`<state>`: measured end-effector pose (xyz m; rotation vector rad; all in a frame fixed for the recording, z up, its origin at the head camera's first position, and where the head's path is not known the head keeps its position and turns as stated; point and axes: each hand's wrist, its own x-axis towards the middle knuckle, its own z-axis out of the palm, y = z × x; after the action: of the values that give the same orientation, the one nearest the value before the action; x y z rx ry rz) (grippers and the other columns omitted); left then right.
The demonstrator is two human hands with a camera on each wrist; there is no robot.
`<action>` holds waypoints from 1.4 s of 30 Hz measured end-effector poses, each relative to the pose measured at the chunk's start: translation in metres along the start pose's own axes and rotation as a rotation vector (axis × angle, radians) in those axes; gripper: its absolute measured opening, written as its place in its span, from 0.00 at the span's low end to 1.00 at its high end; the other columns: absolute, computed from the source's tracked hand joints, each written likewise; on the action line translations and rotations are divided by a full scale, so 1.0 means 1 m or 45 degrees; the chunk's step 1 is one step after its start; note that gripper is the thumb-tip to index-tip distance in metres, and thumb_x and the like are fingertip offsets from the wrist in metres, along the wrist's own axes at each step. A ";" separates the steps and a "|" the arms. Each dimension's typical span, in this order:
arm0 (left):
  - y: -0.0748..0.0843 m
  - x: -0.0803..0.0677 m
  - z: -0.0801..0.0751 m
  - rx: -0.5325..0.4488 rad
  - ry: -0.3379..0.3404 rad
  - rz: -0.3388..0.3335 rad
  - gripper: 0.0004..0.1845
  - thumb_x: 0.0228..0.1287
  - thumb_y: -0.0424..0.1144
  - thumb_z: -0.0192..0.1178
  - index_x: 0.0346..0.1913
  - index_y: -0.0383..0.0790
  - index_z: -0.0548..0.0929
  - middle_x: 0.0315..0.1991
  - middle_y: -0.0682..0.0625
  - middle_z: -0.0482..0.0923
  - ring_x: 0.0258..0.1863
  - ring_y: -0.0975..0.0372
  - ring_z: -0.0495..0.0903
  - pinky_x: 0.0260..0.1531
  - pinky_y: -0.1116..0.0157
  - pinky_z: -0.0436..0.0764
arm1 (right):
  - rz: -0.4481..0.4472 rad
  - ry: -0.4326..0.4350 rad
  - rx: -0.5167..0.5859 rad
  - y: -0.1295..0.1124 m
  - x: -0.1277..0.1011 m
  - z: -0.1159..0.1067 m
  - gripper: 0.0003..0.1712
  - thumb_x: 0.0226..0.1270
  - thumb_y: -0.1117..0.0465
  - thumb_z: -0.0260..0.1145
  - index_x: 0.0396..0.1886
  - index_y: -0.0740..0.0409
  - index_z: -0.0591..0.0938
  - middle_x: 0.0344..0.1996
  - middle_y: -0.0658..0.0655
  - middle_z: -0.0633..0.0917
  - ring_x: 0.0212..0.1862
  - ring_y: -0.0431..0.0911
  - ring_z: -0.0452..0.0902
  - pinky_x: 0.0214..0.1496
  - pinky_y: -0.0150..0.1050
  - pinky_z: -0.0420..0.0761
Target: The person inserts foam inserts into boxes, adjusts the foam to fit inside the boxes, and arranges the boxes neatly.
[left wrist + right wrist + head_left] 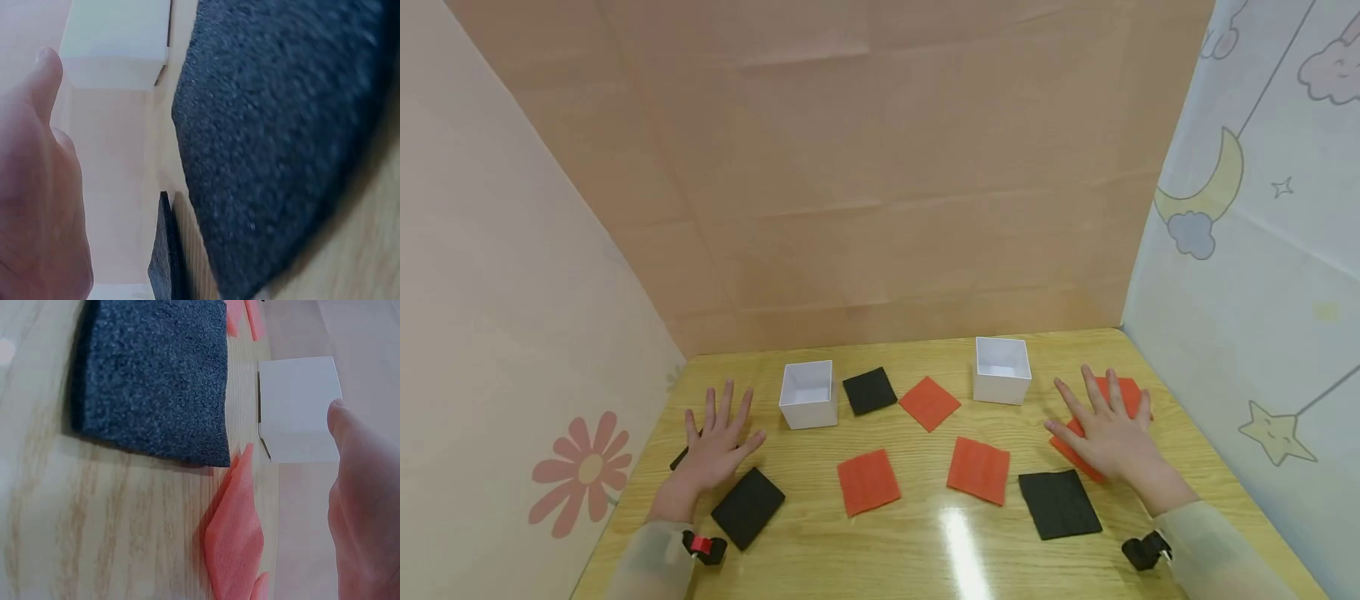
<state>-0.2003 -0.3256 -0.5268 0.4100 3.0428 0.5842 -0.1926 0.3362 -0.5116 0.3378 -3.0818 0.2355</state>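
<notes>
A: Finger status?

B: Splayed wide on both. The left hand (713,457) is held over the table's left side, the right hand (1112,442) over its right.

A: Pieces near them?

B: Thin, soft-looking squares; a grainy face is shown on the black ones up close. Left: one black square (680,458) mostly covered by the hand, a slanted black square (748,508) laid just beside the wrist. Right: one red piece (1131,393) and a nearer red piece (1076,427) partly hidden by the fingers, a wavy-edged black square (1060,506) laid beside the wrist.

A: Between the hands?

B: Two red squares in front, left one (868,482) and right one (978,470), set apart. Behind them, a small black square (870,391) and a cornerwise red square (930,404) are placed near each other, flanked by two upright white boxes, left box (808,414) and right box (1002,389), insides visible.

A: Surface, room?

B: Wood-grain table (820,558), marked by a glare streak (962,550). Creased brown sheet (880,183) hung behind. Side walls are printed: pink flower (590,468) left, yellow moon (1217,187) right.
</notes>
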 end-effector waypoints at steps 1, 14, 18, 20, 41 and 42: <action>0.000 0.000 0.000 -0.006 0.001 -0.003 0.46 0.84 0.62 0.47 0.88 0.55 0.32 0.85 0.47 0.12 0.80 0.43 0.09 0.67 0.30 0.13 | 0.001 -0.002 0.001 0.000 0.000 0.000 0.52 0.79 0.28 0.55 0.90 0.39 0.44 0.86 0.66 0.30 0.81 0.70 0.11 0.65 0.80 0.11; 0.007 0.004 0.003 -0.190 0.084 0.047 0.49 0.83 0.58 0.52 0.88 0.56 0.30 0.85 0.47 0.12 0.79 0.46 0.07 0.69 0.30 0.15 | -0.006 0.054 0.040 0.000 0.000 0.000 0.50 0.78 0.28 0.56 0.89 0.43 0.53 0.86 0.69 0.36 0.82 0.71 0.17 0.67 0.86 0.27; 0.012 0.008 0.006 -0.401 0.133 0.113 0.51 0.83 0.51 0.57 0.88 0.55 0.29 0.85 0.46 0.13 0.80 0.45 0.08 0.70 0.30 0.17 | -0.014 0.068 0.072 0.002 0.001 0.002 0.49 0.78 0.30 0.59 0.88 0.45 0.58 0.85 0.73 0.45 0.83 0.73 0.26 0.69 0.86 0.39; 0.016 0.010 0.007 -0.531 0.147 0.143 0.53 0.82 0.48 0.59 0.87 0.56 0.28 0.86 0.46 0.15 0.80 0.45 0.09 0.71 0.30 0.19 | -0.010 0.074 0.092 0.002 0.002 0.002 0.48 0.78 0.32 0.61 0.87 0.47 0.61 0.84 0.75 0.50 0.83 0.75 0.33 0.70 0.85 0.44; 0.046 0.054 0.009 -1.264 0.257 0.007 0.52 0.77 0.34 0.65 0.89 0.46 0.40 0.89 0.46 0.32 0.86 0.42 0.32 0.80 0.37 0.42 | 0.081 0.148 0.402 0.012 -0.005 0.004 0.49 0.71 0.36 0.73 0.79 0.63 0.72 0.73 0.76 0.72 0.71 0.76 0.65 0.65 0.77 0.68; 0.045 0.055 0.010 -1.292 0.273 0.004 0.52 0.78 0.33 0.65 0.89 0.46 0.40 0.89 0.46 0.32 0.86 0.43 0.31 0.80 0.38 0.41 | 0.082 0.149 0.405 0.012 -0.005 0.004 0.49 0.70 0.36 0.73 0.79 0.63 0.72 0.73 0.76 0.73 0.71 0.76 0.65 0.64 0.77 0.68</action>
<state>-0.2410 -0.2673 -0.5175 0.2959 2.4190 2.0742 -0.1901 0.3486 -0.5180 0.2226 -2.9372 0.7239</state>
